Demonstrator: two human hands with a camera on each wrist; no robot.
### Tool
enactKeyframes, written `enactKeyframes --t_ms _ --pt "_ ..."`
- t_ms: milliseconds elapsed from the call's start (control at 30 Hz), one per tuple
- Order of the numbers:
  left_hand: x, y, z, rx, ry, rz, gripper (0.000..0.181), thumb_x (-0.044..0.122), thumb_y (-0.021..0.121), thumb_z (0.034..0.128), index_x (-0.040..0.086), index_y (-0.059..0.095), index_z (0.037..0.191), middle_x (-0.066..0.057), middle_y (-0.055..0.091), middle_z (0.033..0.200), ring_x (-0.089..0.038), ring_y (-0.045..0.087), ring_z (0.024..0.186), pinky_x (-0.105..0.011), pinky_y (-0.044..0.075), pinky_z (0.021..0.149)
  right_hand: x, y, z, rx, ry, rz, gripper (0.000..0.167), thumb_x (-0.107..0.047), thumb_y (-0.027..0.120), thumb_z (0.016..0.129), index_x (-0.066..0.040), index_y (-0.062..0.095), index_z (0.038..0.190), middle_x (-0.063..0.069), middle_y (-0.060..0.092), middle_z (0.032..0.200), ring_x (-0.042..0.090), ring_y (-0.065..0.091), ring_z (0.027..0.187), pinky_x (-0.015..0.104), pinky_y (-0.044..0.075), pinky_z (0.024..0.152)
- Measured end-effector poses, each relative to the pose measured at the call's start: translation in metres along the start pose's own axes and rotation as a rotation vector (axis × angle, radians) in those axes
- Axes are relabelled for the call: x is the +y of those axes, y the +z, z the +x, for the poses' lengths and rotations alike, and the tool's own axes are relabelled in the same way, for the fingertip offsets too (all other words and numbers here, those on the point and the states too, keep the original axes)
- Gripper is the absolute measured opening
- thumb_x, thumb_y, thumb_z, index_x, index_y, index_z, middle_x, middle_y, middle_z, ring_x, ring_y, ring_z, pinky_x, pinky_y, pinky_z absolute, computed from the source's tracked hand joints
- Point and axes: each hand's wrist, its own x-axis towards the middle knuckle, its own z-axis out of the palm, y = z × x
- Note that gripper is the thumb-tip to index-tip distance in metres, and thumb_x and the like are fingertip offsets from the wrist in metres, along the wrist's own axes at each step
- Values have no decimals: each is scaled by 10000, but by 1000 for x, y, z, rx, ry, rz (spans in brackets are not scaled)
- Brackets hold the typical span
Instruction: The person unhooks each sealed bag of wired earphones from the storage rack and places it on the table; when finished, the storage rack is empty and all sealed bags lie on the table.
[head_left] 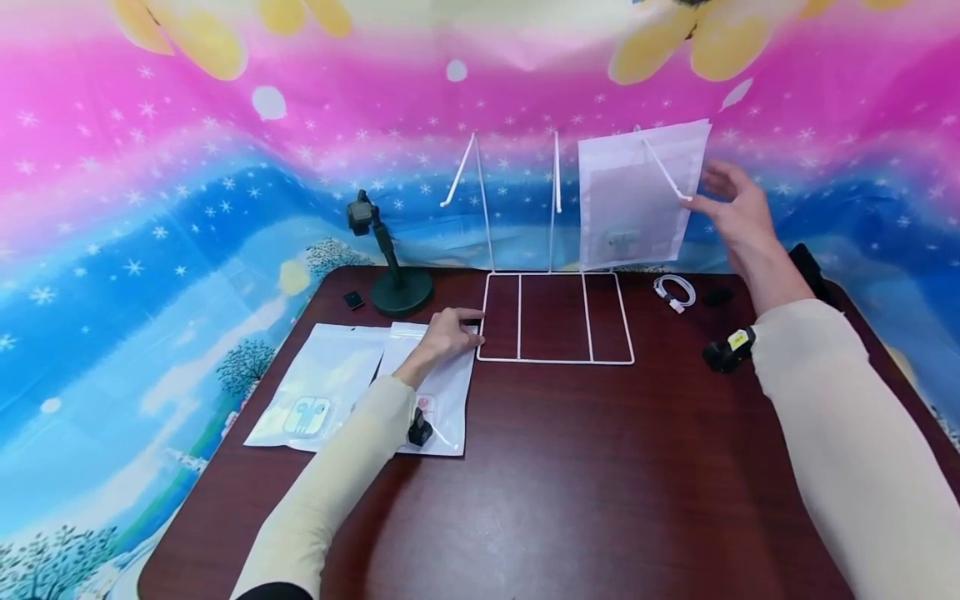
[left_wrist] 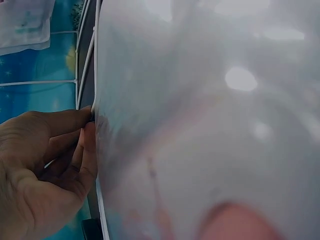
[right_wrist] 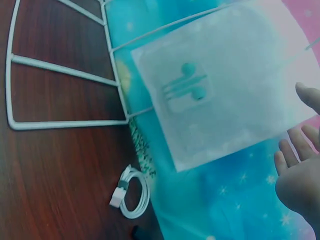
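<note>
A white wire rack [head_left: 555,362] stands on the table with hooks at its top. On the right hook hangs a white pouch [head_left: 630,200], slightly tilted; the right wrist view shows an earphone picture on this pouch [right_wrist: 235,100]. My left hand [head_left: 444,340] pinches the rack's left base wire; in the left wrist view, my left hand [left_wrist: 50,160] has its thumb and fingertips together at the wire. My right hand [head_left: 742,217] is beside the pouch's right edge, its thumb close to the hook tip. Thumb and fingers of my right hand [right_wrist: 302,165] are apart, holding nothing.
Two white pouches [head_left: 330,375] lie under and beside my left forearm. A dark stand [head_left: 402,290] and a small black square [head_left: 353,300] are at the back left. A coiled white cable [head_left: 677,292] lies right of the rack, near a small black object [head_left: 717,296].
</note>
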Motion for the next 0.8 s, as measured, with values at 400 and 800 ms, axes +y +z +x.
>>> enactKeyframes --t_ms 400,800 --pt "0 2 1 9 -10 -25 513 76 764 922 114 653 1421 -81 740 819 -194 672 782 -357 541 878 -19 9 -6 92 -48 377 246 -189 770 945 -161 743 1188 -8 630 1011 111 668 852 235 549 857" --pt "0 3 1 7 -35 -35 512 76 768 926 120 653 1423 -107 742 902 -224 684 839 -388 551 936 -33 3 -30 98 -48 334 256 -131 751 960 -192 754 1209 -17 698 987 130 684 771 205 586 617"
